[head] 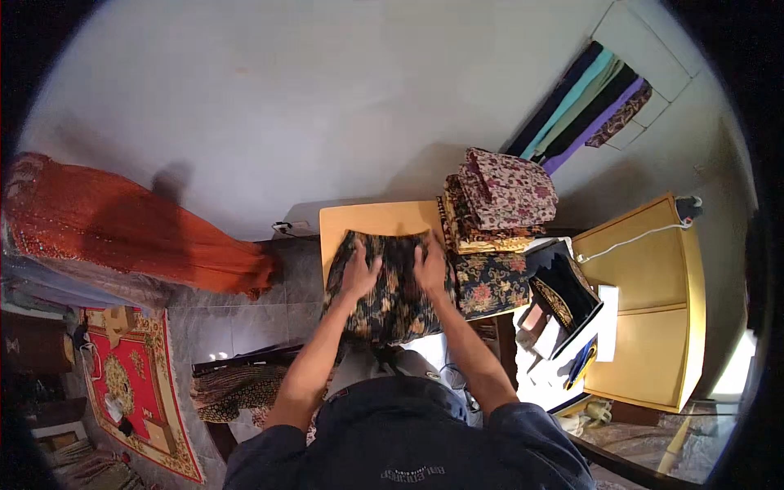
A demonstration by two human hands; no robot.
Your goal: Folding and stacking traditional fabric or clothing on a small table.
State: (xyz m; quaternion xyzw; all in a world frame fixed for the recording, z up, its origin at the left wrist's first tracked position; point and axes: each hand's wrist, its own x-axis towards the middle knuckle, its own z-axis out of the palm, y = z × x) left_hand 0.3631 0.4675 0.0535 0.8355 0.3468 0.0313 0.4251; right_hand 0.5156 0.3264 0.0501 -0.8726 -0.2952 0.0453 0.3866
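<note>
A dark floral garment with a gathered waist edge lies spread in front of me on a light wooden board or tabletop. Its lower edge hangs towards my body. My left hand rests on the left part of the cloth, thumb apart from the fingers. On the right part lies my right hand, its fingers reaching up to the waist edge. Both hands look slightly blurred, and neither visibly grips the fabric. Right beside the garment is a folded dark floral cloth.
A stack of folded patterned clothes stands at the back right. Further right are an open box with dark items and a yellow wooden cabinet with a white cable. Orange fabric hangs left; patterned cloth lies lower left.
</note>
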